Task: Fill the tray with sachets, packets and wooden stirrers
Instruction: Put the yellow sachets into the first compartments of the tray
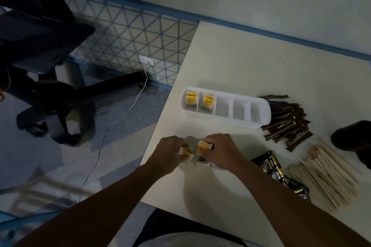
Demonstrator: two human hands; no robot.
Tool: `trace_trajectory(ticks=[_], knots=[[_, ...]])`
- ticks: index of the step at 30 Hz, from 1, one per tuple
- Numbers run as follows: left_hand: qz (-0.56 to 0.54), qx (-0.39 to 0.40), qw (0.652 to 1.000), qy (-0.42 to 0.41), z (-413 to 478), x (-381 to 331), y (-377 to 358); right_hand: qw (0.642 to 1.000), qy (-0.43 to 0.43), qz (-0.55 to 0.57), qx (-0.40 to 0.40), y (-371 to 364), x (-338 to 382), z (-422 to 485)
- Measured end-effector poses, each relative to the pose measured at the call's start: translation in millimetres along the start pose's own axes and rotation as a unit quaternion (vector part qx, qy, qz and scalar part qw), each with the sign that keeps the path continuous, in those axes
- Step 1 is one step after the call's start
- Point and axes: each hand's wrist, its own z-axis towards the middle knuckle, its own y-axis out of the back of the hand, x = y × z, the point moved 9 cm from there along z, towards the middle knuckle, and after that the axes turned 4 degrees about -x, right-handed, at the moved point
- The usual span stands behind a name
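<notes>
**Head view, looking down.** A pale tabletop (261,62) carries the work, and both hands are near its front-left corner.

- **Hands.** The left hand (170,153) has its fingers curled round a small bunch of sachets (185,151); blur hides how many. The right hand (222,150), just beside it but not touching, pinches a yellow-labelled sachet (203,146) between thumb and fingers, label up. A few loose sachets (202,163) lie on the tabletop below and between the hands, partly hidden by the right hand.
- **Tray.** Beyond the hands stands a long white tray (226,119), divided into five compartments in a row. The two compartments at its left end hold tea sachets (191,99) with their yellow labels showing.
- **Supplies.** A fan of brown stick packets (287,124) lies at the tray's right end, partly behind it. Nearer the person, a heap of black-and-gold packets (275,168) lies just beside a pile of wooden stirrers (325,174).
- **Right edge.** A dark object (353,136) sits on the tabletop, cut off by the frame; what it is cannot be told.
- **Floor, left of the tabletop.** A black office chair (40,62) stands there, and a white cable (112,124) runs across the floor up to a wall socket (147,60).
</notes>
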Motion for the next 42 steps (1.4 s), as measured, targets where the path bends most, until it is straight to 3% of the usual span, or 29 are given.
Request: trace_trajectory(ticks=[13, 17, 21, 28, 42], knots=[[0.017, -0.001, 1.000, -0.018, 23.8, -16.1, 37.2, 0.999, 0.022, -0.011, -0.026, 33.3, 16.8, 8.0], [0.020, -0.047, 0.998, -0.042, 43.6, -37.1, 76.2, 0.999, 0.034, 0.011, -0.010, 54.8, 29.4, 17.1], [0.020, -0.110, 0.993, -0.031, 72.7, -45.5, 109.4, 0.997, 0.026, 0.043, -0.062, 89.4, 36.6, 36.0], [0.071, -0.131, 0.989, 0.005, 123.6, -45.5, 113.1, 0.987, 0.011, 0.012, -0.160, 122.9, 28.6, 73.1], [0.215, -0.071, 0.972, 0.066, 132.0, -21.8, 62.7, 0.993, -0.033, -0.062, -0.092, 73.9, 18.6, 90.8]])
